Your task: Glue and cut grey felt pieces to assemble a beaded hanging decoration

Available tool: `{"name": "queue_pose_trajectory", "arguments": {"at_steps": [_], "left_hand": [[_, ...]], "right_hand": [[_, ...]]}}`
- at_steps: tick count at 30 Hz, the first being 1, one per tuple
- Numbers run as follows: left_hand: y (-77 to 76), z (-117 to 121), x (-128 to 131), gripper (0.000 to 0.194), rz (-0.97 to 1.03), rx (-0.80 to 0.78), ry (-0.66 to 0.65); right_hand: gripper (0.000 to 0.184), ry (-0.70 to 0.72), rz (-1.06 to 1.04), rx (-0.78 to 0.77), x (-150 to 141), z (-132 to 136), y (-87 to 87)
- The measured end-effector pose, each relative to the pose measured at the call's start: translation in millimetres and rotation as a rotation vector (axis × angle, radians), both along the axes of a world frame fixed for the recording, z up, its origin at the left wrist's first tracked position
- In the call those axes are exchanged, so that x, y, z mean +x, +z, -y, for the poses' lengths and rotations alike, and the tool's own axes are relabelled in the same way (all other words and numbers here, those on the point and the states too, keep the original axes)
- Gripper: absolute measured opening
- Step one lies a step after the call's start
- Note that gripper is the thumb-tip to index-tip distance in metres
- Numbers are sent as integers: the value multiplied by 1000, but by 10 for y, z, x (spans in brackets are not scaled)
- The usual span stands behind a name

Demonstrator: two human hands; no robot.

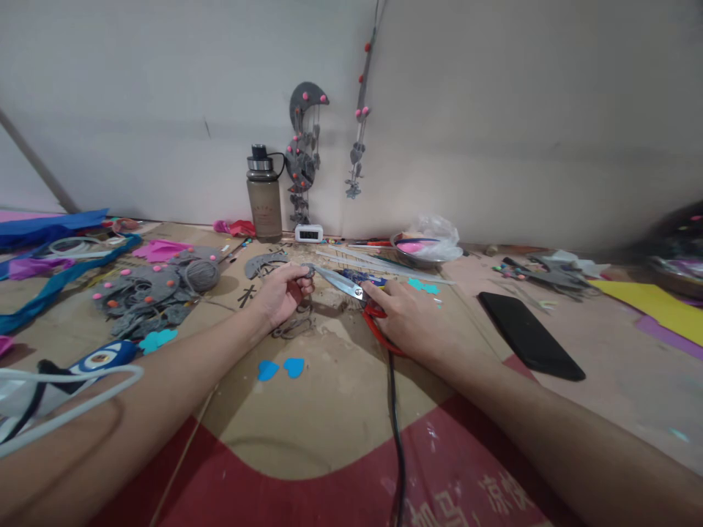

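My left hand is closed in a pinch on a small grey felt piece just above the cardboard. My right hand grips red-handled scissors, whose silver blades point left and meet the grey piece. Two blue felt hearts lie on the cardboard in front of my hands. A scrap of grey felt offcut lies under my left hand.
A black cable runs from under my right hand toward me. A black phone lies at right. Grey felt pieces with pink dots, a water bottle, a small clock and a bowl stand further back.
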State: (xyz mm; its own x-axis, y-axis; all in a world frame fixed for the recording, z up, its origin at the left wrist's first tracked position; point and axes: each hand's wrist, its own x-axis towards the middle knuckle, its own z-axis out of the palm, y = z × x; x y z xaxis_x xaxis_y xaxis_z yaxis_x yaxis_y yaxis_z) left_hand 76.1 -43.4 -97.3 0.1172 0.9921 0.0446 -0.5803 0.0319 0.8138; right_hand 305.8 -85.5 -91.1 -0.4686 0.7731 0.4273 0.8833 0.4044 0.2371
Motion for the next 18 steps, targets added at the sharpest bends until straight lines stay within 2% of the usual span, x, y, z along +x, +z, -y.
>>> {"name": "queue_pose_trajectory", "arguments": {"at_steps": [11,18], "left_hand": [[21,7,-14,7,-80,-76,63],[25,0,5,24,-18,-26,110]], "right_hand": [[50,-29,-184,-89,3,-60,-13],[38,-44,-87,-71,-24,0,26]]}}
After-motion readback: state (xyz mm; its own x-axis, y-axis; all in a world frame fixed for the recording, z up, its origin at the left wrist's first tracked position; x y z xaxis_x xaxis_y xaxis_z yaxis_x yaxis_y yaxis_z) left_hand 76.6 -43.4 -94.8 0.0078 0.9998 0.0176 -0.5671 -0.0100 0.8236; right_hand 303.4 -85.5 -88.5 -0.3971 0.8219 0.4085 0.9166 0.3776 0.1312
